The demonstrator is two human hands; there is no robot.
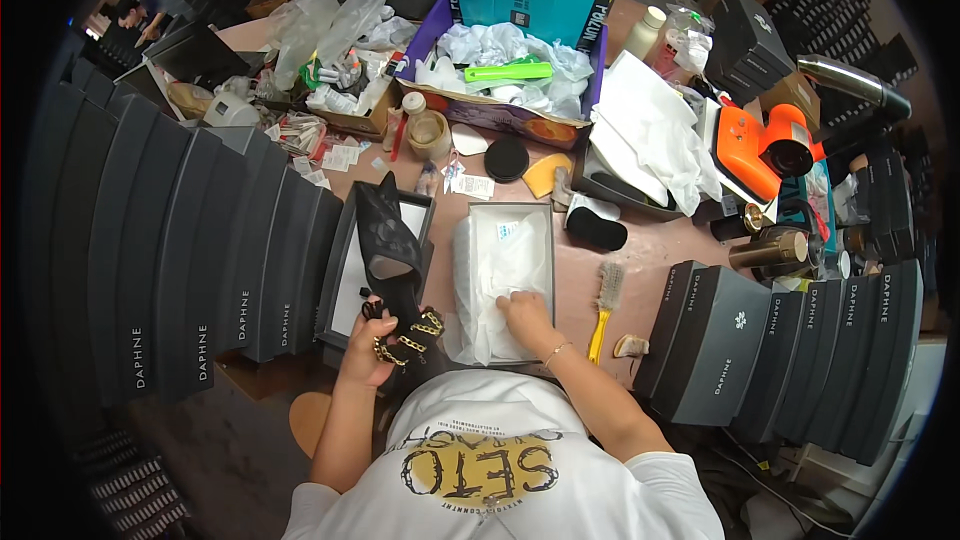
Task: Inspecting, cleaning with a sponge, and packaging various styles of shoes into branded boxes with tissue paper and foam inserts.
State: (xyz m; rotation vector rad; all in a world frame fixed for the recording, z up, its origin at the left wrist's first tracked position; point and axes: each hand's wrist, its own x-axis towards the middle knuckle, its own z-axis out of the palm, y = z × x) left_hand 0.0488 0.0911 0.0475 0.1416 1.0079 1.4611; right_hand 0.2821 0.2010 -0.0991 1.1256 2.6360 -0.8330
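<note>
My left hand (371,342) is closed around the back part of a black pointed shoe (391,225) with gold chain straps. The shoe's toe points away from me, above an open dark shoebox (343,302) with a pale inside. To its right, another open grey shoebox (551,240) is lined with white tissue paper (500,285). My right hand (527,321) rests on that tissue, fingers bent and pinching its near part. What lies under the tissue cannot be made out.
Stacked dark shoeboxes rise at left (170,250) and right (722,345). A yellow-handled brush (603,312) lies right of the tissue-lined box. Behind are a black round lid (507,159), a glass jar (429,134), a purple carton (431,38) of crumpled paper, and an orange device (752,153).
</note>
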